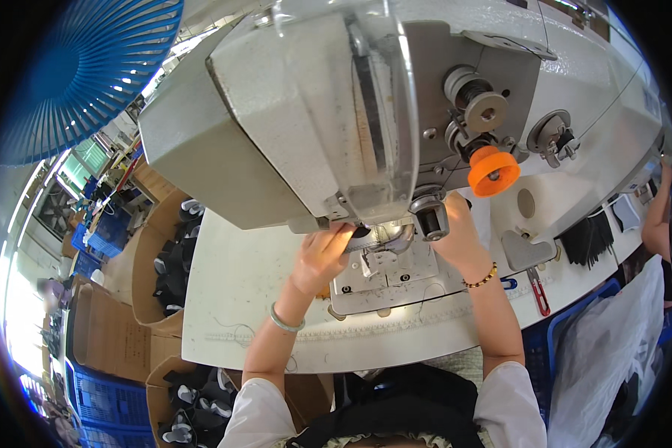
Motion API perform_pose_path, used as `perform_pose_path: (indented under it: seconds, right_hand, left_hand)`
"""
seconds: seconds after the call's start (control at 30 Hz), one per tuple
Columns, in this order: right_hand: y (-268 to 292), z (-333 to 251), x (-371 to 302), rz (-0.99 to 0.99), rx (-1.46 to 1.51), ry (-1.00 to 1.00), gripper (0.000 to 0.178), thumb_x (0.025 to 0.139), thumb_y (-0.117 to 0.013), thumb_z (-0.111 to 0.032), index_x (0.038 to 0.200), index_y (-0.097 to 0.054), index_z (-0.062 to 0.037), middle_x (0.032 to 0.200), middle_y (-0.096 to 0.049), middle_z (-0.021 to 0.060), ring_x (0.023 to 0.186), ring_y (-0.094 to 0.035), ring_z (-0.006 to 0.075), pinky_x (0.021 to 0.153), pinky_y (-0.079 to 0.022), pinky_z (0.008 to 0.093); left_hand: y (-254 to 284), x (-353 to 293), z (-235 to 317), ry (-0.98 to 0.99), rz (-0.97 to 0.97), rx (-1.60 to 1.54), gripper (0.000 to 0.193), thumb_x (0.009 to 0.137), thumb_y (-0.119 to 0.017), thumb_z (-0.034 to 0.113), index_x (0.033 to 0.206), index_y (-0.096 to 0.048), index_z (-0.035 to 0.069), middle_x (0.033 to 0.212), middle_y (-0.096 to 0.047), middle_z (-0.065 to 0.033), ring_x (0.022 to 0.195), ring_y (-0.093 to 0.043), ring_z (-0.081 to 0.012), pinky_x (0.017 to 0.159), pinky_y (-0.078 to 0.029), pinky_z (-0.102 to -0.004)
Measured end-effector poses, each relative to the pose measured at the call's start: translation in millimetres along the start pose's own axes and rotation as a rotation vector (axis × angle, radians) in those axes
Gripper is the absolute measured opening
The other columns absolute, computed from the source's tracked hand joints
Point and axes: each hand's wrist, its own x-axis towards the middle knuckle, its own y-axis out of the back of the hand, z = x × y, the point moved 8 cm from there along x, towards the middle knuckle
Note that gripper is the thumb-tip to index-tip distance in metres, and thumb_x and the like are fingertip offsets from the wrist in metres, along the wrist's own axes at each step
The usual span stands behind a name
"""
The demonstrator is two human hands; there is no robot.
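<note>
A large white sewing machine (pixel 291 112) fills the upper middle and hides part of both hands. My left hand (pixel 321 260) is beneath the machine's head, its fingers curled by a small dark piece (pixel 361 232) that I cannot make out well. On the other side of the needle area, my right hand (pixel 461 237) reaches up behind the thread tension parts; its fingertips are hidden. Between the hands lies the metal needle plate (pixel 384 282). An orange knob (pixel 493 172) stands out just above my right hand.
Red-handled thread snips (pixel 539 293) and a bundle of black strips (pixel 586 240) lie on the right. Cardboard boxes (pixel 153 261) of dark pieces and blue crates (pixel 112 396) stand left, under a blue fan (pixel 89 67). Beside a plastic bag (pixel 612 351), another person's arm (pixel 658 213) shows.
</note>
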Motion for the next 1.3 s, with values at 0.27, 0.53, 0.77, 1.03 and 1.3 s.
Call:
perform_pose_path:
  seconds: [0.27, 0.53, 0.77, 1.03, 1.3]
  right_hand:
    - [10, -4, 5, -0.059, 0.049, -0.065, 0.015, 0.059, -0.061, 0.003, 0.074, -0.061, -0.0026, 0.079, -0.058, 0.0067, 0.084, -0.055, 0.0248, 0.074, -0.047, 0.0345]
    - [3, -2, -5, 0.001, 0.083, -0.013, 0.02, 0.063, -0.063, 0.001, 0.081, -0.06, -0.0051, 0.084, -0.061, 0.0077, 0.09, -0.058, 0.0278, 0.076, -0.049, 0.0359]
    - [6, -4, -9, -0.017, 0.073, 0.041, 0.025, 0.063, -0.062, 0.002, 0.086, -0.057, -0.0077, 0.081, -0.061, 0.0071, 0.09, -0.06, 0.029, 0.075, -0.05, 0.0362]
    - [11, -12, -9, 0.051, 0.091, 0.038, 0.019, 0.062, -0.06, 0.004, 0.077, -0.054, -0.0039, 0.071, -0.054, 0.0065, 0.072, -0.056, 0.0251, 0.064, -0.047, 0.0354]
    - [13, -15, -9, 0.053, 0.107, 0.053, 0.015, 0.061, -0.059, 0.005, 0.072, -0.051, -0.0013, 0.072, -0.052, 0.0076, 0.07, -0.055, 0.0253, 0.062, -0.045, 0.0345]
  left_hand:
    - [0, 0, 2, 0.067, -0.014, -0.1, 0.046, 0.055, -0.063, -0.008, 0.099, -0.065, 0.004, 0.098, -0.061, -0.0052, 0.078, -0.06, -0.0198, 0.073, -0.052, -0.0316]
    - [9, 8, 12, -0.001, -0.02, -0.159, 0.045, 0.052, -0.061, -0.012, 0.096, -0.064, -0.001, 0.099, -0.064, -0.0112, 0.09, -0.065, -0.0256, 0.081, -0.055, -0.0343]
    - [12, 11, 22, -0.045, -0.059, -0.169, 0.051, 0.051, -0.056, -0.014, 0.1, -0.063, -0.005, 0.101, -0.064, -0.0146, 0.099, -0.063, -0.0291, 0.091, -0.053, -0.0371]
    - [12, 7, 21, -0.031, -0.038, -0.199, 0.051, 0.051, -0.055, -0.014, 0.101, -0.063, -0.006, 0.103, -0.063, -0.0153, 0.098, -0.064, -0.0295, 0.088, -0.055, -0.0358]
    - [13, 3, 22, -0.062, -0.048, -0.195, 0.048, 0.053, -0.055, -0.016, 0.1, -0.063, -0.008, 0.104, -0.062, -0.0156, 0.097, -0.064, -0.0294, 0.082, -0.057, -0.0348]
